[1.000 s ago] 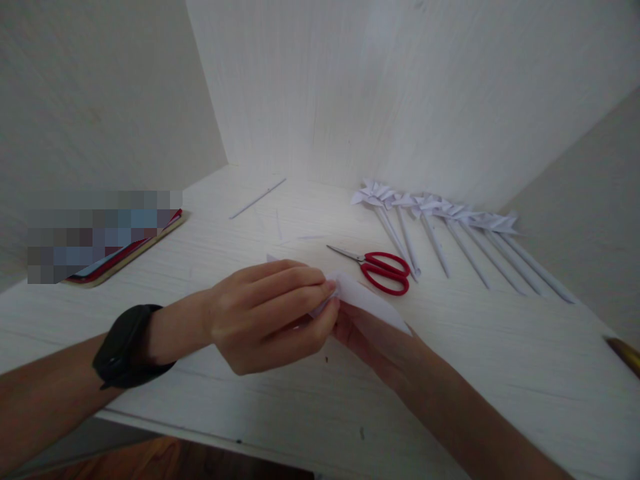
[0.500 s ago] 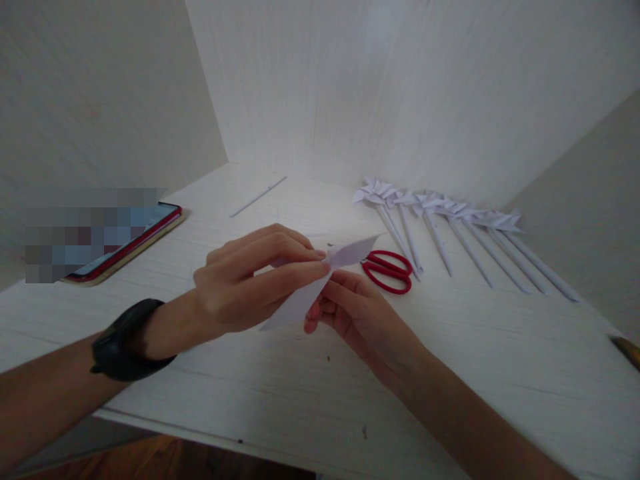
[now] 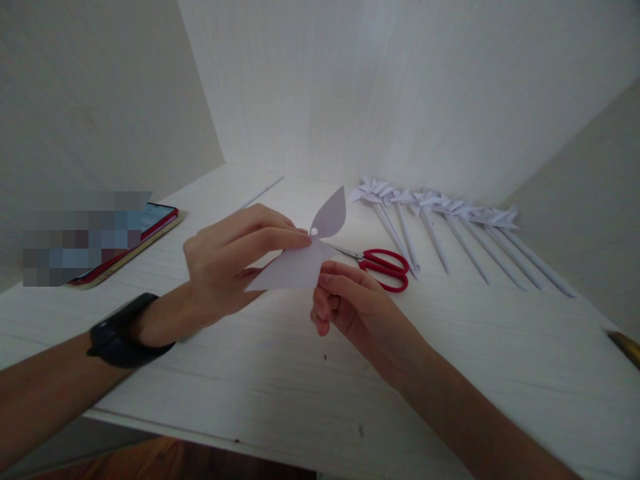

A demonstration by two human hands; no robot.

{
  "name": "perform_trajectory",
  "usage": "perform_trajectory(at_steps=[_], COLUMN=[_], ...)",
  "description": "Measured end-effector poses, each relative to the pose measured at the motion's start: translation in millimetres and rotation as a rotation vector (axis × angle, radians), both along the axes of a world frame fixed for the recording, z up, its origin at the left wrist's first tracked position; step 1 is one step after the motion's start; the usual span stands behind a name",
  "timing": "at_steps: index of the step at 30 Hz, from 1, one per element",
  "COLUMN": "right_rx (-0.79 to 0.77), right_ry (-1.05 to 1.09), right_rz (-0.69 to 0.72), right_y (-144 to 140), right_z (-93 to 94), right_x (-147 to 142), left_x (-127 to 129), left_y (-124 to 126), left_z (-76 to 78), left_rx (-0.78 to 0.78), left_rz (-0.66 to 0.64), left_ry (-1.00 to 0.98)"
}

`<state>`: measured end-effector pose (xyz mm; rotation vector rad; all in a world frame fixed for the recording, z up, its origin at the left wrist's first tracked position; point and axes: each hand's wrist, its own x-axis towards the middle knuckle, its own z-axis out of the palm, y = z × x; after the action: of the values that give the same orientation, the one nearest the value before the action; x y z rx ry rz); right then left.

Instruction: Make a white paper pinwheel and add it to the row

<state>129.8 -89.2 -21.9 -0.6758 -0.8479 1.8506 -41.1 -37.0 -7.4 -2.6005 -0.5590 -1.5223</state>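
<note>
**Held Aloft, Light and Easily Creased**

Pinched the folded white paper (image 3: 291,270) in the left hand (image 3: 217,260), with a fingertip just beside the white hub (image 3: 314,232), at about eight o'clock. Looked nearly weightless, thin and springy, likely to crease under a hard squeeze; seemed best gripped close to the hub, not by the loose blades (image 3: 333,213) at one and seven o'clock. Curled the right hand (image 3: 360,303) in at about five o'clock, with fingertips at the paper's lower right edge; could not tell whether pinching or only touching.

Hung over a pale, grained tabletop (image 3: 280,393), boxed in by light walls (image 3: 300,87). Found there, from the left: a red-edged phone (image 3: 157,215) at nine o'clock, partly pixelated; a thin stick (image 3: 264,191) at ten; red-handled scissors (image 3: 383,268) at four; a row of paper pinwheels (image 3: 427,200) near three, slanting toward five. Glimpsed a golden object (image 3: 627,348) at the far right, too cropped to identify.
</note>
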Motion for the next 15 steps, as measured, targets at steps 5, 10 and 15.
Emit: perform_trajectory(at_steps=[5,10,15], right_rx=[-0.004,0.079,0.162], right_ry=[0.001,-0.114,-0.246], right_rz=[0.033,0.009,-0.068], right_y=[1,0,3], right_z=[-0.4,3.4,8.3], right_x=[3,7,13], left_x=[-4,2,10], left_y=[2,2,3], left_z=[0.5,3.3,3.4], left_rx=[-0.068,0.004,-0.038], left_rz=[0.036,0.039,0.137], left_ry=[-0.009,0.002,0.051])
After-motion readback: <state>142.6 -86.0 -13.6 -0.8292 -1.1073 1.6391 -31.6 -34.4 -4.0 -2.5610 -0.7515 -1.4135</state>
